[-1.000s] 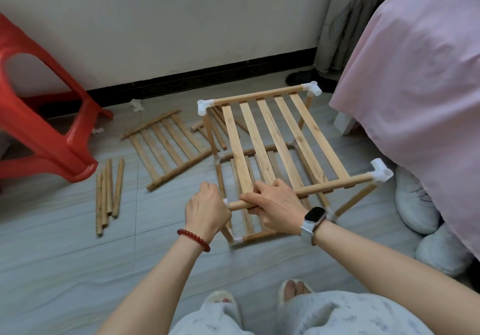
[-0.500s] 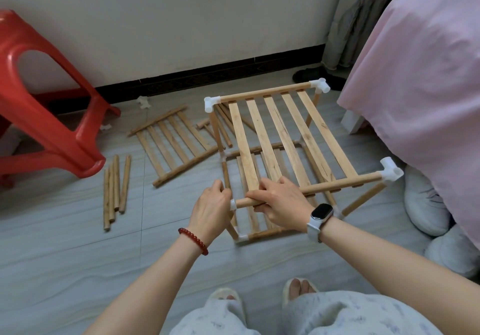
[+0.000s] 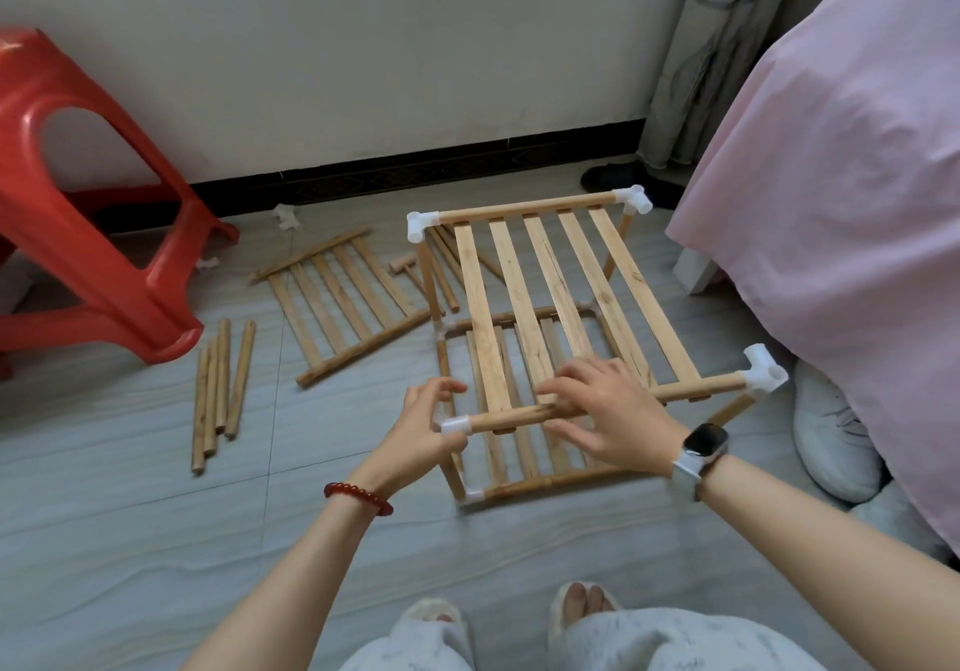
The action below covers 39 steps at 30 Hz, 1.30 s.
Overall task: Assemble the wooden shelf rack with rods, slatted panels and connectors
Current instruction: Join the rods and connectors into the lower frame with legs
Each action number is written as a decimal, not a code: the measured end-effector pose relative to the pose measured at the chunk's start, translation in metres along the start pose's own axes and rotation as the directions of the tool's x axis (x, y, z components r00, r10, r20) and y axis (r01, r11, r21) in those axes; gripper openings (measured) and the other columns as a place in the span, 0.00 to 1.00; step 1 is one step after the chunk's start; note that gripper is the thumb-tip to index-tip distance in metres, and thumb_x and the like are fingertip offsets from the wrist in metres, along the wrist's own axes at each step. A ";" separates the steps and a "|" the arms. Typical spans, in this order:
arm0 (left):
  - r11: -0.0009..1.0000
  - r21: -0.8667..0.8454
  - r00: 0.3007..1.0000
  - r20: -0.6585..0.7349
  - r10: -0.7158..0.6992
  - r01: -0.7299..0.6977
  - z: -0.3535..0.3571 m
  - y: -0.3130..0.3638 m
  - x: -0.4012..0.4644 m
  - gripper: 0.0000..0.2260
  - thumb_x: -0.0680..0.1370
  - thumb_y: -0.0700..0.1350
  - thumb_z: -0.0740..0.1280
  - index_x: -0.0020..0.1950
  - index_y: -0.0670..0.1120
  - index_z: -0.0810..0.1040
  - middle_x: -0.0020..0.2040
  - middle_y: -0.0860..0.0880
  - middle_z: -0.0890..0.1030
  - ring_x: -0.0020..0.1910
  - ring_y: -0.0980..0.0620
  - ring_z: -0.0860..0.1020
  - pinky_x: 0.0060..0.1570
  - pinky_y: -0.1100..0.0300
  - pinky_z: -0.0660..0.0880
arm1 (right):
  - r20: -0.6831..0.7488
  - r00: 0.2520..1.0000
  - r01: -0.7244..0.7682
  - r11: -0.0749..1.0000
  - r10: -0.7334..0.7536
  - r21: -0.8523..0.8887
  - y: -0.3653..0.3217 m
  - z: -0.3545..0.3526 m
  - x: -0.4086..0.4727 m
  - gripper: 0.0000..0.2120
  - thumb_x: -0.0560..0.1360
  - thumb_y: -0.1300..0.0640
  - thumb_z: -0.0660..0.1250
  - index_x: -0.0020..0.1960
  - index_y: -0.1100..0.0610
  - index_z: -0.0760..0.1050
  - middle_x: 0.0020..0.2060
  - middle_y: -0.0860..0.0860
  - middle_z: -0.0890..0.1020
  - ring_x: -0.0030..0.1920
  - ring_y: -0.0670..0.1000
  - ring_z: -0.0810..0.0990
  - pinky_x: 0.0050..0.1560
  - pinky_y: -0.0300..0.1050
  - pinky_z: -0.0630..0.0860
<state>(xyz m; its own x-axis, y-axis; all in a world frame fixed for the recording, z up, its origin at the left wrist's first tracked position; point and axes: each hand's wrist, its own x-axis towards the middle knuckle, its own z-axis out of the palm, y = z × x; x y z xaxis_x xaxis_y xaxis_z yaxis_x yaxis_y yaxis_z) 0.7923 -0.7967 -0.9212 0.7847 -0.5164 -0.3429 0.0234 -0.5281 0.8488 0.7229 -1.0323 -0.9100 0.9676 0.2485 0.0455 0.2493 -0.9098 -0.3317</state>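
My left hand (image 3: 423, 428) now pinches the near corner connector (image 3: 455, 425) home; my right hand (image 3: 610, 413) has slackened, fingers resting on the front rod (image 3: 511, 417).

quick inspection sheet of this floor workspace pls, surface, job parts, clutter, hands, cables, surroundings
surface: grey tiled floor.
job's things: two-tier rack standing; spare slatted panel flat on the floor; four loose rods left of it; loose white connector near the wall.
clutter: white shoes beside the rack.
grips: left hand pinches the near-left corner connector; right hand rests on the front rail.
cables: nothing seen.
surroundings: red stool, pink bedcover, curtain.
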 end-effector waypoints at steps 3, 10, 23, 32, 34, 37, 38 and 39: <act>0.955 -0.248 0.983 -0.051 -0.178 0.160 0.002 0.001 0.004 0.25 0.71 0.51 0.64 0.67 0.53 0.62 0.56 0.48 0.70 0.54 0.51 0.71 0.52 0.58 0.69 | -0.203 0.954 -0.231 0.973 0.222 -0.021 0.030 -0.013 -0.019 0.14 0.78 0.51 0.59 0.60 0.53 0.76 0.53 0.49 0.77 0.56 0.48 0.73 0.57 0.45 0.61; 0.968 -0.165 0.891 -0.386 -0.241 0.190 0.014 0.002 0.024 0.08 0.82 0.49 0.55 0.55 0.47 0.69 0.46 0.48 0.73 0.41 0.53 0.71 0.35 0.59 0.66 | -0.351 0.427 -0.772 0.538 0.834 0.339 0.098 -0.027 -0.042 0.14 0.77 0.61 0.57 0.60 0.60 0.74 0.58 0.60 0.76 0.60 0.62 0.71 0.62 0.55 0.65; 0.896 -0.187 0.800 -0.403 -0.444 0.403 -0.048 -0.044 -0.018 0.06 0.78 0.40 0.61 0.43 0.44 0.76 0.29 0.46 0.70 0.29 0.49 0.68 0.30 0.59 0.63 | 0.417 0.596 -0.645 0.099 0.686 0.758 0.063 -0.019 -0.043 0.16 0.77 0.69 0.52 0.51 0.56 0.75 0.36 0.56 0.82 0.30 0.51 0.76 0.28 0.41 0.76; 0.926 -0.228 0.840 -0.396 -0.372 0.303 -0.068 -0.067 -0.028 0.11 0.81 0.41 0.56 0.45 0.47 0.76 0.27 0.47 0.68 0.21 0.53 0.73 0.31 0.56 0.75 | 0.353 0.624 -0.622 0.169 0.697 0.765 0.041 0.011 -0.023 0.17 0.76 0.71 0.50 0.46 0.60 0.76 0.27 0.51 0.75 0.25 0.46 0.73 0.30 0.40 0.75; 0.928 -0.221 0.833 -0.413 -0.369 0.301 -0.068 -0.068 -0.027 0.11 0.81 0.42 0.55 0.44 0.48 0.75 0.27 0.47 0.69 0.21 0.53 0.73 0.38 0.51 0.77 | 0.325 0.617 -0.605 0.167 0.717 0.779 0.040 0.016 -0.023 0.17 0.75 0.71 0.50 0.46 0.60 0.76 0.27 0.51 0.74 0.24 0.45 0.72 0.32 0.43 0.76; 0.924 -0.210 0.809 -0.448 -0.380 0.319 -0.062 -0.066 -0.027 0.10 0.81 0.42 0.55 0.45 0.48 0.74 0.29 0.46 0.70 0.26 0.50 0.73 0.40 0.50 0.78 | 0.263 0.589 -0.574 0.166 0.764 0.802 0.040 0.019 -0.022 0.16 0.75 0.71 0.50 0.45 0.61 0.76 0.28 0.52 0.72 0.22 0.45 0.71 0.35 0.48 0.78; 0.924 -0.207 0.803 -0.457 -0.383 0.322 -0.060 -0.065 -0.028 0.10 0.81 0.42 0.55 0.44 0.48 0.73 0.30 0.45 0.71 0.27 0.50 0.74 0.39 0.51 0.78 | 0.247 0.586 -0.576 0.182 0.771 0.797 0.040 0.020 -0.021 0.16 0.75 0.70 0.50 0.45 0.61 0.76 0.29 0.52 0.72 0.23 0.45 0.71 0.38 0.50 0.79; 0.924 -0.201 0.797 -0.467 -0.383 0.326 -0.060 -0.064 -0.030 0.10 0.81 0.43 0.56 0.43 0.48 0.73 0.30 0.45 0.72 0.28 0.49 0.75 0.36 0.53 0.77 | 0.239 0.589 -0.582 0.200 0.772 0.788 0.039 0.022 -0.020 0.16 0.76 0.70 0.51 0.45 0.60 0.76 0.29 0.52 0.72 0.24 0.46 0.71 0.41 0.52 0.79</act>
<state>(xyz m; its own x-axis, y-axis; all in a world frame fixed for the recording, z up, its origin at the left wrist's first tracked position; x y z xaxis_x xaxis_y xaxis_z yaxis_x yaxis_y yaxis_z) 0.8040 -0.7070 -0.9413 0.9058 0.1055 -0.4104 0.4019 -0.5209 0.7531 0.7120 -1.0656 -0.9442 0.7527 -0.4761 -0.4547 -0.5455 -0.0645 -0.8356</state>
